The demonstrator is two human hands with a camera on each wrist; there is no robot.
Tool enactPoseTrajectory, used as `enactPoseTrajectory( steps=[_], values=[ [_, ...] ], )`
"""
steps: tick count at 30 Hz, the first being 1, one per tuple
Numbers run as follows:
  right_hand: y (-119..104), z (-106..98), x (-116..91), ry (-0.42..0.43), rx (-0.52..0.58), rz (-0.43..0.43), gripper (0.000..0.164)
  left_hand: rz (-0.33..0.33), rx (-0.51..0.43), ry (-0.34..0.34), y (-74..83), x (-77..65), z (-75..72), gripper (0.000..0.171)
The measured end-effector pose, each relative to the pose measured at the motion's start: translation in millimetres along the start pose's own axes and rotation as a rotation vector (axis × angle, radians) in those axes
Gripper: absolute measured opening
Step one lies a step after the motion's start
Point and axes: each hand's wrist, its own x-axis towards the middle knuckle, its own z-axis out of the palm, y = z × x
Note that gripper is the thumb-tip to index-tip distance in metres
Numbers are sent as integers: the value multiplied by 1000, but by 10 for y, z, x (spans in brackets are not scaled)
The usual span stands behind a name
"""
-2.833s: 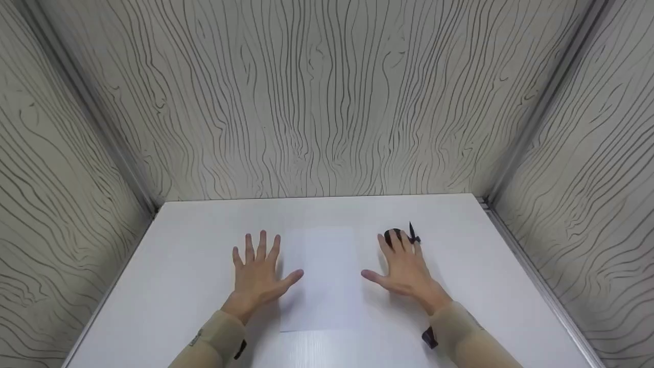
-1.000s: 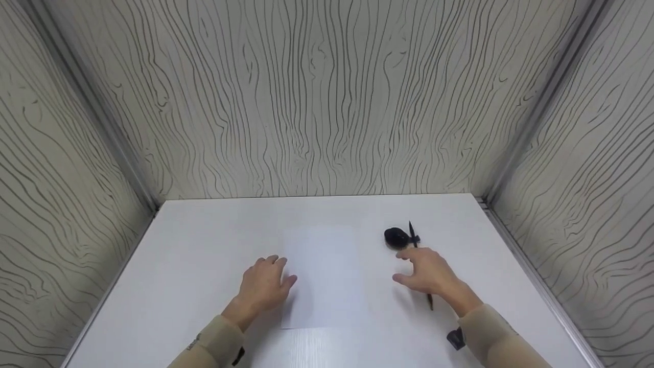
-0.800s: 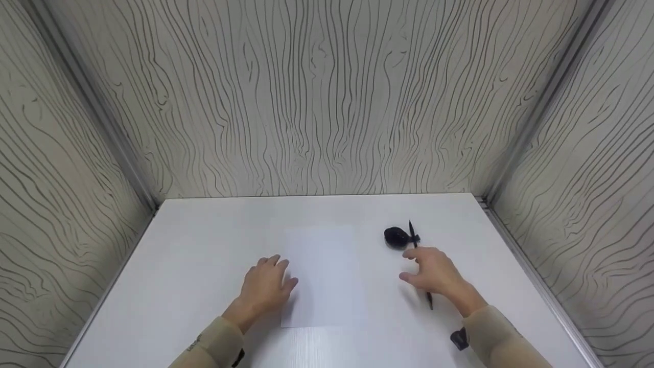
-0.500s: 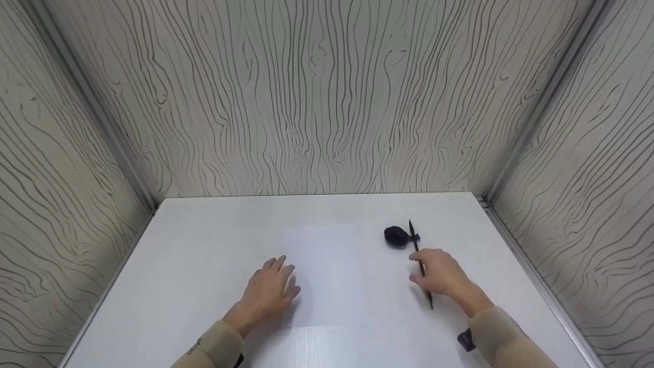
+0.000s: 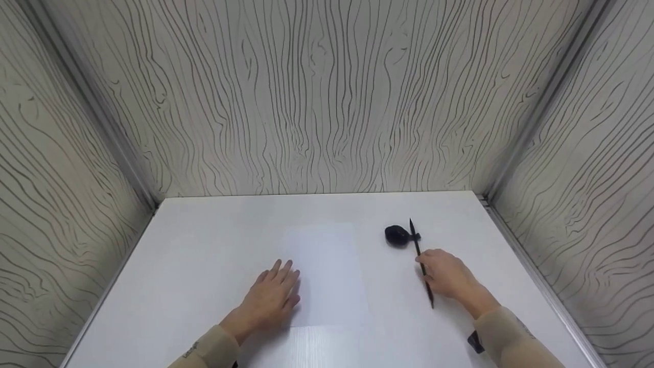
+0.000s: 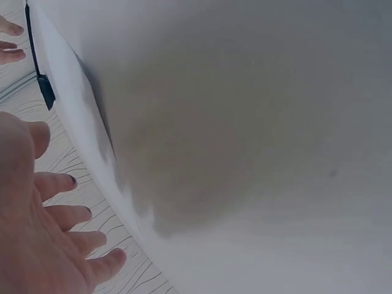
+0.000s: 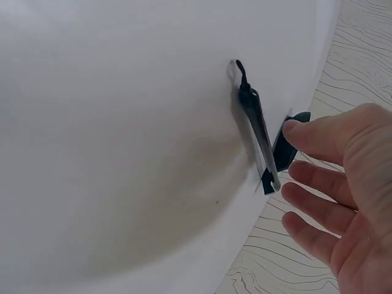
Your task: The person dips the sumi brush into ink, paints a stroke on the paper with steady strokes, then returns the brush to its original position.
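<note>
A slim dark brush (image 5: 430, 294) with a pointed far end lies slanting on the right side of the table. Its upper part crosses the short stub of a black rounded object (image 5: 397, 236), whose kind I cannot tell. My right hand (image 5: 449, 276) is at the brush's middle, thumb and fingers loosely bent. In the right wrist view, a gap shows between the fingers and the brush (image 7: 256, 116). My left hand (image 5: 271, 296), fingers extended, is over the left edge of a white paper sheet (image 5: 329, 276); contact is unclear.
The white table (image 5: 214, 225) meets a wood-grain patterned back wall (image 5: 317, 128), with similar panels at both sides. Metal strips run along the corners. A black wrist piece (image 5: 475, 342) sticks out beneath the right sleeve.
My right hand has drawn back and right from the black object to the brush's middle. The left hand first drew back with fingers bent, then straightened them and shifted toward the paper.
</note>
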Motion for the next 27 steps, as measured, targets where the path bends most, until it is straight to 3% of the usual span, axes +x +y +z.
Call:
enactPoseTrajectory(
  steps=[7,15,27],
  values=[
    [128,66,0,97,-130,-147,26,112,70,-31,16,-78,24,61],
    [266,100,-39,64,-169,-231,20,171,62,-151,53,-148,98,70],
    [410,209,78,246,-349,-579,26,236,47,-181,37,-218,81,79]
  ],
)
